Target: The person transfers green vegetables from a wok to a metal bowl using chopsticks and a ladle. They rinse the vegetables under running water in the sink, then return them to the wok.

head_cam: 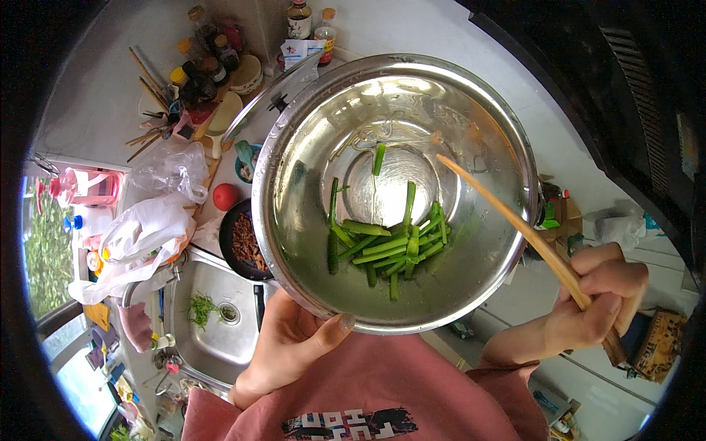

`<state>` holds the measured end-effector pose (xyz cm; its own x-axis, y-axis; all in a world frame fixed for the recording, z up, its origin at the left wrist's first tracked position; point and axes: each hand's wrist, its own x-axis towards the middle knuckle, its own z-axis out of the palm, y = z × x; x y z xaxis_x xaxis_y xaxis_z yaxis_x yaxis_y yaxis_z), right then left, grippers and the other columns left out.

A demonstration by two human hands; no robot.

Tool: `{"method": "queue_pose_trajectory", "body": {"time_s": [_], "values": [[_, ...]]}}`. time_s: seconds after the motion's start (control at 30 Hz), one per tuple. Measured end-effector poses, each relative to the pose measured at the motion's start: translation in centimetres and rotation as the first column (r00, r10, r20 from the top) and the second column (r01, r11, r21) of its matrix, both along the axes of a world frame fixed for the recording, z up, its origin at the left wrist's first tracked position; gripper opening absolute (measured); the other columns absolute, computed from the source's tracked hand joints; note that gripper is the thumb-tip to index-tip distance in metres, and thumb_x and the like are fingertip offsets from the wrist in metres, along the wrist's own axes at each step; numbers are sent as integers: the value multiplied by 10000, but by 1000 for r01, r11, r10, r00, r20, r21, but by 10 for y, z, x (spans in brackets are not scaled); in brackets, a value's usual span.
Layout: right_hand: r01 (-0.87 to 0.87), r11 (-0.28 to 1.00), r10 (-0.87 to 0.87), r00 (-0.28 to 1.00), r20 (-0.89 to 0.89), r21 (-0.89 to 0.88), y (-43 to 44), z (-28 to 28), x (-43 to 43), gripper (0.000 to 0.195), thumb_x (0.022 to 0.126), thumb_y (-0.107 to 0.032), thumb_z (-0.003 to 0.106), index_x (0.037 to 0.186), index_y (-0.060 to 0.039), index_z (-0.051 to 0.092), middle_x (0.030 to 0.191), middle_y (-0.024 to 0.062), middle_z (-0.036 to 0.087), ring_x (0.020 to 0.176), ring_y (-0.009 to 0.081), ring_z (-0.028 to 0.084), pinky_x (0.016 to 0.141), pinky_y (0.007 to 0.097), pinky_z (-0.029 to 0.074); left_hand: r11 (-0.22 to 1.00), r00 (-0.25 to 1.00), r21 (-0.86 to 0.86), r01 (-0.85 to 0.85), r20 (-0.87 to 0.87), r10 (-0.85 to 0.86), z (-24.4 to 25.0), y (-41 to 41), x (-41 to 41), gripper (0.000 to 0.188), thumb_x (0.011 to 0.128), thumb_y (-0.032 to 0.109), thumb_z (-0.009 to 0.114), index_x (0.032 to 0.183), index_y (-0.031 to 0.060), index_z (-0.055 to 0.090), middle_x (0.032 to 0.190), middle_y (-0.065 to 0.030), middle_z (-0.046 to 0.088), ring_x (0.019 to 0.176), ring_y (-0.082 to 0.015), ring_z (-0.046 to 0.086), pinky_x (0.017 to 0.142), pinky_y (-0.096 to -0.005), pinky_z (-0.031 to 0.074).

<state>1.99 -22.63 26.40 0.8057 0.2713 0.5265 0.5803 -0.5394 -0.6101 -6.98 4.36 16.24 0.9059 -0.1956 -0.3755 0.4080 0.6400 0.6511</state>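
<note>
My left hand (300, 342) grips the near rim of a large stainless steel pot (485, 286), its thumb over the edge. Cut green vegetable stems (386, 251) lie in the pot towards the near side, with one short piece farther up. A few pale noodle-like strands (375, 132) cling to the far inner side. In my right hand (595, 297), at the right, is a pair of wooden chopsticks (496, 206), held close together. Their tips are over the right part of the pot's inside and hold nothing. Whether they touch the pot, I cannot tell.
Left of the pot, a black frying pan (242, 237) holds browned minced food beside a red tomato (225, 197). A steel sink (220, 336) has green scraps near its drain. A glass lid (270, 102) leans behind the pot. Plastic bags (143, 237) and bottles (212, 55) crowd the left counter.
</note>
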Motion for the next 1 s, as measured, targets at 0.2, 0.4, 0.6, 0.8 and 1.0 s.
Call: {"method": "queue_pose_trajectory", "body": {"time_s": [0.2,0.4,0.6,0.8,1.0], "values": [[182,983,-176,973,152,-25,26,-17,12,413,1050,-366,364,803,-39,421,575,73,420,455,95,343,429,195,254,1000,1000,12,18,7,-18,-4,-1,1,431,886,-90,616,1287,-17,478,1249,-98,590,1176,-154,547,1028,-322,440],[229,972,-213,951,223,-48,18,-6,3,411,1027,-412,380,831,-57,447,574,93,506,498,147,460,449,274,350,1000,1000,-4,11,-29,-12,-7,-1,1,417,892,-92,606,1282,-5,485,1249,-93,589,1168,-152,552,1013,-314,450],[256,960,-281,904,323,116,25,-10,0,260,984,-272,346,838,-67,415,601,108,456,373,106,332,345,216,283,1000,999,-27,-9,-47,8,-10,1,-1,418,901,-82,602,1290,6,478,1244,-86,587,1163,-146,551,997,-310,461],[243,950,-299,887,353,194,27,-7,1,281,986,-271,313,816,-65,402,585,92,428,327,77,286,313,176,267,999,999,34,-24,-38,25,-10,10,-11,417,908,-49,620,1294,11,474,1233,-78,588,1148,-134,553,978,-301,467],[149,952,-235,917,323,269,63,-2,-8,284,988,-282,328,810,-72,398,583,66,416,330,77,292,318,170,276,991,989,25,-135,-61,136,-12,25,-46,420,912,-19,634,1298,-1,469,1228,-81,591,1130,-133,563,971,-301,472]]}}
